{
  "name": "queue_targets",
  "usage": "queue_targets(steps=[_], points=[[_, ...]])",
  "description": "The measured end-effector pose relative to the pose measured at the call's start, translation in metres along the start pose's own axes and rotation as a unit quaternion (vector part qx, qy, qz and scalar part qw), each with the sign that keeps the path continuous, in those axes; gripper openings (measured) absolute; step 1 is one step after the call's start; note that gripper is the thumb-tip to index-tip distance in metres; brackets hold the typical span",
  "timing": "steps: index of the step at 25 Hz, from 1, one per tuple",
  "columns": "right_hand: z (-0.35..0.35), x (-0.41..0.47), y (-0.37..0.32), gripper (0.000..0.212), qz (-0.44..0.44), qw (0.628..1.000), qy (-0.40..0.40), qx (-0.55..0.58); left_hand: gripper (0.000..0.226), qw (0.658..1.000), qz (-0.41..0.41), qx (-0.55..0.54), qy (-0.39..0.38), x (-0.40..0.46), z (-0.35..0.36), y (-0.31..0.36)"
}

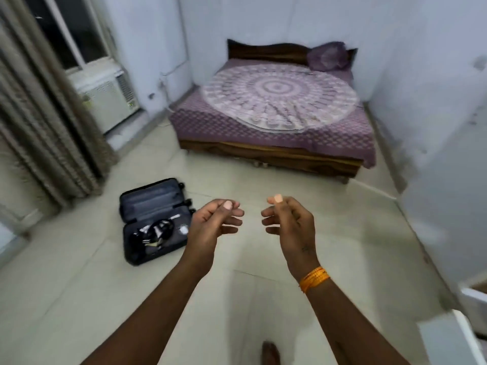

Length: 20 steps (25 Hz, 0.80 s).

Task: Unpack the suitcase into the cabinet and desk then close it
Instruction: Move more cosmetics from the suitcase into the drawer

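Note:
A dark suitcase (152,219) lies open on the tiled floor at left of centre. Its lid half is grey-lined and bare; its near half holds a tangle of black cables, some keys and a small white item (183,229). My left hand (216,222) hangs in the air just right of the suitcase, fingers loosely curled, holding nothing. My right hand (288,219) is level with it, a hand's width to the right, also loosely curled around nothing, with an orange thread band on the wrist.
A low wooden bed (276,111) with a purple patterned cover and a pillow stands ahead against the far wall. Curtains (39,109) and a window air conditioner (108,101) are at left. White furniture edges (463,322) show at bottom right. My bare foot (270,351) is on the floor below.

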State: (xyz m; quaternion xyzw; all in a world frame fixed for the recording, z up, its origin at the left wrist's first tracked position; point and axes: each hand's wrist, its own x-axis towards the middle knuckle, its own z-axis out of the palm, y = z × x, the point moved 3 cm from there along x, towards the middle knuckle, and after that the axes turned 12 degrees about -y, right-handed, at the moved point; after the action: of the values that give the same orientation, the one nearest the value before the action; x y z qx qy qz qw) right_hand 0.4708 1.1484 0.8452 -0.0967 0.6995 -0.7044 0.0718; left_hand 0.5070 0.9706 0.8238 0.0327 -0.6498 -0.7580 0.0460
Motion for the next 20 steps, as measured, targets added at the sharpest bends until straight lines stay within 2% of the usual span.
queue_targets(steps=[6, 11, 20], points=[[0.141, 0.078, 0.016, 0.032, 0.02, 0.989, -0.143, 0.017, 0.029, 0.989, 0.023, -0.012, 0.147, 0.01, -0.147, 0.012], [0.235, 0.178, 0.026, 0.033, 0.021, 0.973, -0.228, 0.033, 0.035, 0.974, 0.044, 0.01, 0.22, 0.066, -0.246, 0.028], [0.373, 0.318, 0.069, 0.039, 0.089, 0.946, -0.31, 0.044, 0.03, 0.951, 0.007, 0.009, 0.31, 0.161, -0.382, 0.013]])
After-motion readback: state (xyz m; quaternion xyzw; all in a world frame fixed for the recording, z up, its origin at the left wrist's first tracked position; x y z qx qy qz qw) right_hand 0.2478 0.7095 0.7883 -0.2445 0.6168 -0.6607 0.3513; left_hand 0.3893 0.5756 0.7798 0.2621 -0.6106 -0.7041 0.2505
